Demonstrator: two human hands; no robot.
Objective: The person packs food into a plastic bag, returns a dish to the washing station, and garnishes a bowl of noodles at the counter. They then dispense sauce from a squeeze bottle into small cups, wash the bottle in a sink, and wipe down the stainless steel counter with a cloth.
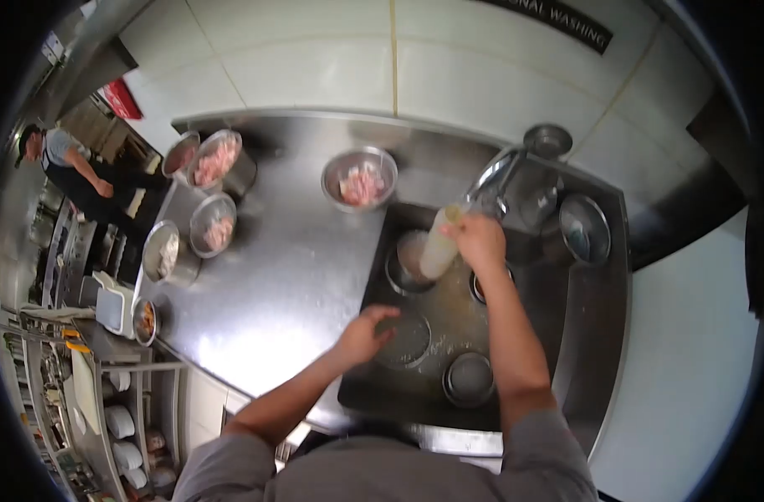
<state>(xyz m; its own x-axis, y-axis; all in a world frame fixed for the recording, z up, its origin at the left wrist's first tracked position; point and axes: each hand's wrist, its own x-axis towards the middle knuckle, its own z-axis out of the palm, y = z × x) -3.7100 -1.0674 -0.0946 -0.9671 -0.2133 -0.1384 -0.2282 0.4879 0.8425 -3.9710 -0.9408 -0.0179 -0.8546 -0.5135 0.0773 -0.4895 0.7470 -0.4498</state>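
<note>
Head view: pale cylindrical container (437,247) tilted over the sink (453,322), right of centre, its lower end overlapping a metal bowl (389,272); could not tell whether they touched. Right hand (480,241) clamped on its upper part, some fingers hidden; contents hard to make out. Left hand (365,335), near centre, held nothing, thumb and fingers apart, beside a round vessel (411,339); contact unclear. Small round dish (476,289) mostly hidden by the right forearm. Pale bits scattered the sink floor. Steel worktop (273,243) spread left, glare at lower left of centre; bowl of pinkish pieces (329,182) stood at upper centre. Tiled wall (315,75) behind; sign (557,21) cut off at top. Another person (68,171), upper left.
</note>
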